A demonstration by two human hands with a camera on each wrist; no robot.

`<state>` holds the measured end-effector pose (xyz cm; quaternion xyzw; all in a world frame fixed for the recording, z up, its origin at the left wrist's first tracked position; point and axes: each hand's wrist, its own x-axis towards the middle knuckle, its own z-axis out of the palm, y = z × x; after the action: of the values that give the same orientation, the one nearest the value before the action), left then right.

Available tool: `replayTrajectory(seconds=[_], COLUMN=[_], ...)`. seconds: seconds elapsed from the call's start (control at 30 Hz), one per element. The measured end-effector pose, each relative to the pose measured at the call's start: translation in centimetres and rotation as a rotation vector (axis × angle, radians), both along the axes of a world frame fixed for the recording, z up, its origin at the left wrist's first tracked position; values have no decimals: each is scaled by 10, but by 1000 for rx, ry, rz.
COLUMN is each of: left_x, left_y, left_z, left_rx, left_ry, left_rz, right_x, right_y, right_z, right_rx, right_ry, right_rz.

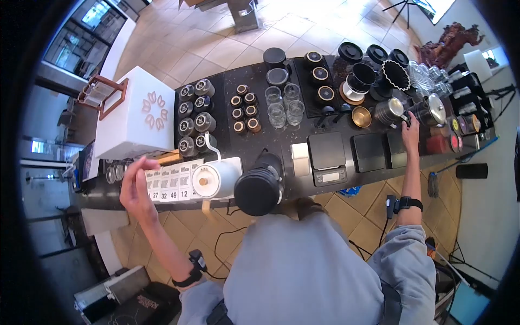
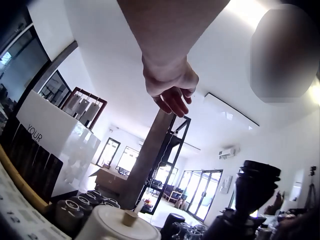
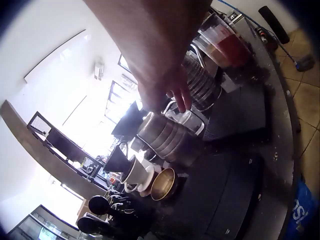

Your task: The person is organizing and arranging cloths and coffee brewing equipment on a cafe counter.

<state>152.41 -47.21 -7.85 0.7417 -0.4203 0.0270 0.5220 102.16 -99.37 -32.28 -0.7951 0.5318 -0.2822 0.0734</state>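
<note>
The step in hand appears to be taking up one of two ribbed metal pitchers (image 1: 386, 112), at two o'clock in the head view. The right hand (image 1: 411, 133) is at its handle; finger closure cannot be told. The next move likely calls for a secure handle grip. The left hand (image 1: 138, 189), near nine o'clock, is raised, fingers apart, holding nothing. Count: eight lidded jars (image 1: 202, 103), ten o'clock; seven vials (image 1: 237, 114), twelve; four glasses (image 1: 277, 114), one.
</note>
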Motion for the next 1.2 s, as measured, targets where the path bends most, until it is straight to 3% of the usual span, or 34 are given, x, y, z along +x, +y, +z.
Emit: replayTrajectory(seconds=[0.07, 0.33, 0.93, 1.07, 1.2], left_x=[-28, -92, -83, -78, -67], left_y=[-1, -32, -44, -50, -52], left_z=[-2, -11, -3, -3, -9], left_rx=[-96, -144, -113, -153, -208], left_ry=[49, 60, 51, 52, 95], left_rz=[-68, -12, -10, 36, -46], right_x=[-3, -20, -22, -24, -29], right_y=[-4, -22, 1, 18, 43], right_z=[1, -15, -5, -4, 10], right_rx=[208, 543, 498, 360, 261], right_ry=[-151, -436, -450, -374, -383], right_rz=[30, 109, 111, 80, 68])
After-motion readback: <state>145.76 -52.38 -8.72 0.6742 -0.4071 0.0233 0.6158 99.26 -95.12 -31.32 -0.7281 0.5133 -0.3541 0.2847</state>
